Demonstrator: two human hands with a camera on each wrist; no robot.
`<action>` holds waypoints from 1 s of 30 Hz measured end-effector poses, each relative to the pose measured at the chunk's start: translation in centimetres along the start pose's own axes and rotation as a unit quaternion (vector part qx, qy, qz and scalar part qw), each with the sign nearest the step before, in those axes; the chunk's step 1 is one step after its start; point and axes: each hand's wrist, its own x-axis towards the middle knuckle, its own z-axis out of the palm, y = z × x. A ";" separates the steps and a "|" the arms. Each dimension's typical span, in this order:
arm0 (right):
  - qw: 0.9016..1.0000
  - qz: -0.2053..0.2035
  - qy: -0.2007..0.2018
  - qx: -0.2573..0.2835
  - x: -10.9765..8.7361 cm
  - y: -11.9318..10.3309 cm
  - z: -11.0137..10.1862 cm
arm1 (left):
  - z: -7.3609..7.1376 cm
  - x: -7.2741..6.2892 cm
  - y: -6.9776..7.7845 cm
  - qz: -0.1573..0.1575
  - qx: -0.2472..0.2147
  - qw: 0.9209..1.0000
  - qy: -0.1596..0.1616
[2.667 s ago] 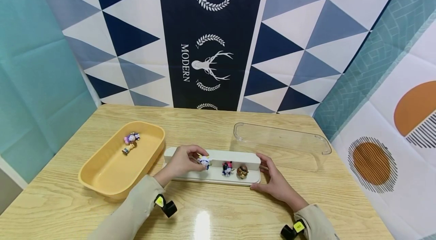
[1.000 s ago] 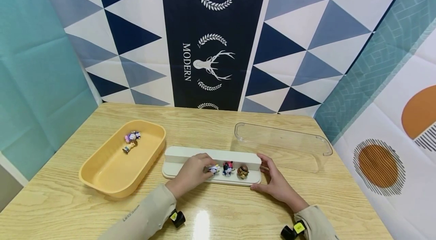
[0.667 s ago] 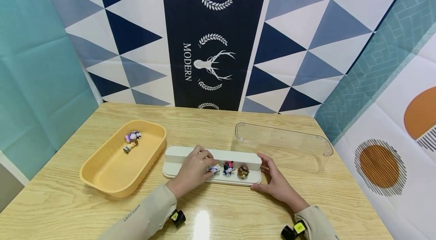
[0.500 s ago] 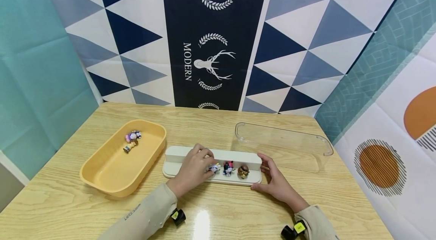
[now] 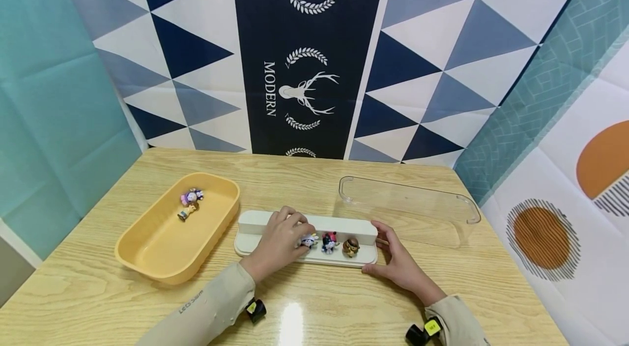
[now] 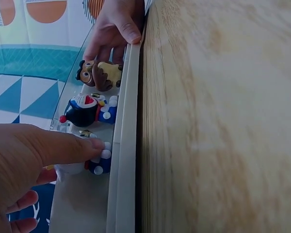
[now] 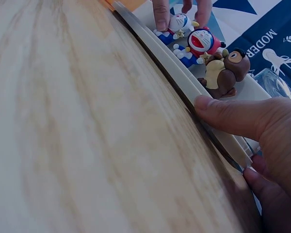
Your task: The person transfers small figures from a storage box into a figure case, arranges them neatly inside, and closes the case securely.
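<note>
My left hand [image 5: 279, 242] pinches a small Doraemon-like figurine [image 5: 309, 240] with a white head and blue body, low on the front step of a white stepped display base [image 5: 255, 219]. To its right stand a figurine with a red-and-black head covering [image 5: 328, 243] and a brown owl-like figurine [image 5: 350, 248]. At the right end of the base, my right hand [image 5: 399, 263] grips it, with the thumb [image 7: 223, 114] on the front edge in the right wrist view. My left thumb [image 6: 70, 148] partly covers the pinched figurine in the left wrist view.
A yellow tray [image 5: 147, 242] stands at the left, with a purple-and-pink figurine [image 5: 191, 196] and a tan figurine [image 5: 188, 211] lying inside. Behind the base, at right, sits a clear plastic cover [image 5: 408, 204]. Patterned cloths hang behind the wooden table [image 5: 344, 308].
Over the earlier frames, my left hand carried the white-headed figurine rightward and down beside the red-and-black one. In the last second it has barely shifted. My right hand has stayed at the base's end.
</note>
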 end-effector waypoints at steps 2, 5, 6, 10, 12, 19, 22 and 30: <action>1.000 -0.004 0.000 -0.001 0.0 0.0 0.0 | 0.0 0.0 0.0 0.001 0.000 1.000 -0.003; 1.000 -0.009 -0.001 -0.002 0.0 0.1 0.1 | -0.2 -0.1 -0.1 0.003 0.001 1.000 -0.012; 1.000 -0.009 -0.001 -0.002 0.0 0.1 0.1 | -0.3 -0.1 -0.1 0.004 0.001 1.000 -0.015; 1.000 -0.008 -0.003 -0.001 0.0 0.0 0.1 | -0.9 -0.3 -0.1 0.012 0.009 0.999 -0.028; 1.000 -0.006 -0.003 -0.001 0.0 0.0 0.1 | -1.2 -0.3 -0.2 0.016 0.017 0.999 -0.034; 1.000 -0.001 -0.002 0.001 0.0 0.0 0.0 | -2.5 -0.3 -0.8 0.039 0.035 0.998 -0.042; 1.000 0.001 -0.003 0.003 0.0 0.0 0.0 | -3.1 -0.4 -1.2 0.050 0.041 0.997 -0.035; 1.000 0.002 -0.003 0.001 -0.1 0.0 0.0 | -4.9 -0.6 -1.7 0.065 0.040 0.997 -0.019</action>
